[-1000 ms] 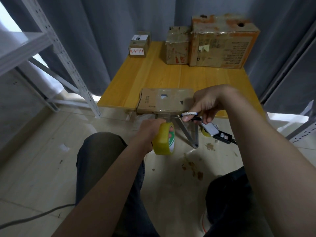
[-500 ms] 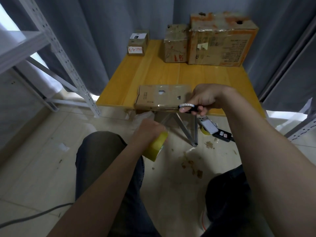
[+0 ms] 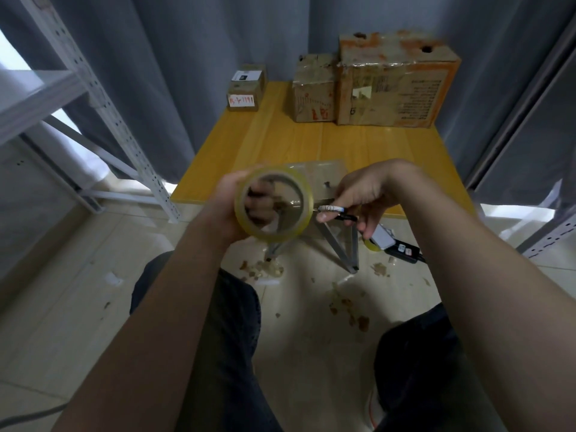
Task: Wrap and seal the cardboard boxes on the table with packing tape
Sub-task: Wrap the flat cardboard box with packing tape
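Closest were the person's two knees in dark trousers, with bits of old tape and scraps on the floor between them.

Just past the knees, the left hand (image 3: 229, 207) held up the tape roll (image 3: 271, 241). Its fingers poked through the hole and curled round the ring. The right hand (image 3: 363, 194) was right beside it. It pinched a thin tool (image 3: 332, 209), black with a white band, and the tip touched the side of the roll. It looked like a cutter, but it was too small to be sure.

Behind the hands lay a flat box (image 3: 324, 173) at the near edge of the yellow table (image 3: 280, 141). Shiny tape already covered its top. The roll hid most of it.

At the far edge stood a small box (image 3: 246, 88), a middle box (image 3: 313, 92) and a big box (image 3: 396, 85), in front of a grey curtain.

Some things could go wrong. The tip was very near the left fingers, so a slip could poke them. The loose end of the tape could stick back onto the roll and be hard to find. The flat box sat so close to the edge that a pull on the tape might drag it off.
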A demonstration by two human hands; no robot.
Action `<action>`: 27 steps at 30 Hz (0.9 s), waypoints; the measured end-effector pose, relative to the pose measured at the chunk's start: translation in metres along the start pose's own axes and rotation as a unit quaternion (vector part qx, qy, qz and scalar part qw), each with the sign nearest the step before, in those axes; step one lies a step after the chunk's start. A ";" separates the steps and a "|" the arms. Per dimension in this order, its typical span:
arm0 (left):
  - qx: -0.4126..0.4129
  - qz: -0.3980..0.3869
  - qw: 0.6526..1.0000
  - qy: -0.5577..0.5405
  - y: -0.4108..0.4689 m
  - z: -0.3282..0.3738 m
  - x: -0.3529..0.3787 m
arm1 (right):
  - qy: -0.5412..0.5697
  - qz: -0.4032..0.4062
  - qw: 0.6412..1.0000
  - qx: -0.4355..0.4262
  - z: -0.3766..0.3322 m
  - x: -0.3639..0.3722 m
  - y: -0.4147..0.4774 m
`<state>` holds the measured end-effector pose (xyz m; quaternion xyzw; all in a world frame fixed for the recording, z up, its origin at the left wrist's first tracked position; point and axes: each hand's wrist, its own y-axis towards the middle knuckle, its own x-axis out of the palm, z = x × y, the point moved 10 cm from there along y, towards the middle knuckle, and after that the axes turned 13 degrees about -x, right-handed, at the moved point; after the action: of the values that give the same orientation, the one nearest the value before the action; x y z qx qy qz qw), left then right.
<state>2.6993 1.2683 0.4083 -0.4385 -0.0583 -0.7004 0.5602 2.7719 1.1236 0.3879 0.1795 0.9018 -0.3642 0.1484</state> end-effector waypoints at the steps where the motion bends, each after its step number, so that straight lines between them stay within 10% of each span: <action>1: 0.028 -0.029 0.996 -0.074 0.009 0.009 0.006 | 0.000 0.006 1.000 -0.003 0.001 0.000 0.001; 11: 0.149 0.205 0.945 -0.208 0.063 0.030 -0.040 | -0.032 -0.057 0.998 0.021 0.026 0.009 -0.027; 16: 0.195 0.172 0.937 -0.232 0.056 0.054 -0.043 | 0.136 0.240 0.957 -0.088 0.041 -0.075 -0.052; 20: 0.190 0.250 0.949 -0.009 0.050 0.066 -0.019 | 0.030 0.436 0.899 0.028 0.079 -0.118 -0.050; 27: 0.290 0.261 0.843 0.371 0.046 0.084 0.049 | -0.123 0.406 0.903 0.065 0.067 -0.120 -0.035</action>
<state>2.7844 1.2640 0.4740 0.0376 0.0703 -0.5896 0.8037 2.8730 1.0268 0.4101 0.4926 0.6998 -0.3495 0.3813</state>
